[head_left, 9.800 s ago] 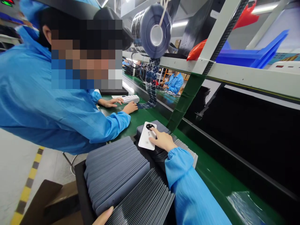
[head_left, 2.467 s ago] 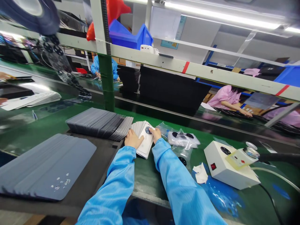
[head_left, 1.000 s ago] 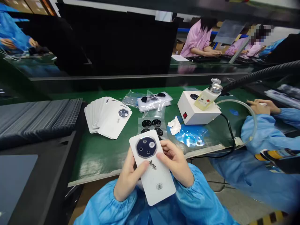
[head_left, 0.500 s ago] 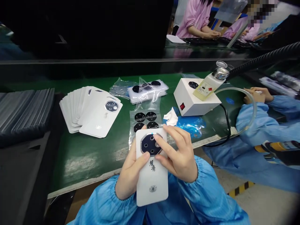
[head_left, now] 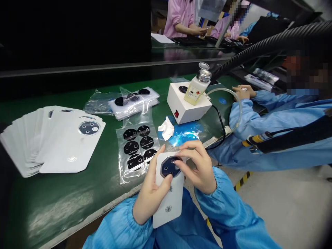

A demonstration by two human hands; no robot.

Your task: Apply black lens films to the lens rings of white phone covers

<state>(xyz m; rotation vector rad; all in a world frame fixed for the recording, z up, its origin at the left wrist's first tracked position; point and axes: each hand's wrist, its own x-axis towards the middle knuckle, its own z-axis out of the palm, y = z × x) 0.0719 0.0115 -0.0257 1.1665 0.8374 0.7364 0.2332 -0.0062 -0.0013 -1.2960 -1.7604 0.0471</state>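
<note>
A white phone back cover (head_left: 168, 199) with a dark octagonal camera plate (head_left: 169, 166) is held over my lap, just off the front edge of the green bench (head_left: 77, 193). My left hand (head_left: 151, 192) grips the cover from the left, thumb resting on the camera plate. My right hand (head_left: 198, 166) is closed at the cover's top right, fingertips pinching at the plate's rim. A clear sheet of black octagonal camera lenses (head_left: 137, 145) lies on the bench directly beyond the cover.
A fanned stack of white covers (head_left: 52, 141) lies at left. Bagged parts (head_left: 132, 100), a white box with a red switch (head_left: 185, 105), a dispenser bottle (head_left: 198, 86) and a crumpled wipe (head_left: 166, 128) sit behind. A blue-sleeved co-worker (head_left: 272, 117) works at right.
The view has swung left to right and down since earlier. Both hands brought the cover lower and nearer; my right fingers shifted from the plate's face to its upper rim.
</note>
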